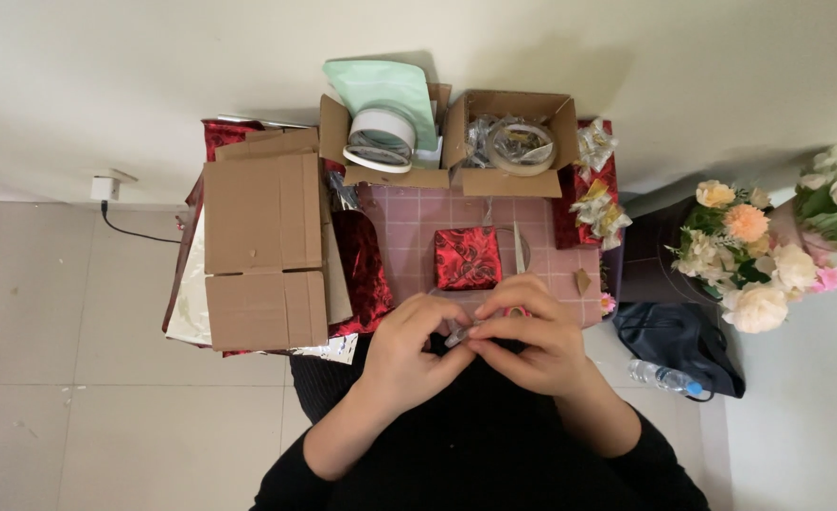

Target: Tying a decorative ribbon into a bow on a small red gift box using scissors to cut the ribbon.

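1. Clear, shiny scrap, perhaps a strip of tape point(460, 334), sits pinched between the fingertips of the left hand point(409, 348) and the right hand point(532, 343), both closed on it just above the lap.
2. Red patterned wrapped box point(468, 257) lies just beyond the hands on the pink gridded mat point(409, 222); its top face looks fully covered, so wrapping seems nearly done, with sealing apparently left.
3. Scissors point(518, 251) rest beside the box.
4. Farther off stand two open cardboard boxes point(494, 180) holding tape rolls, flattened cardboard point(262, 246) and artificial flowers point(749, 251).
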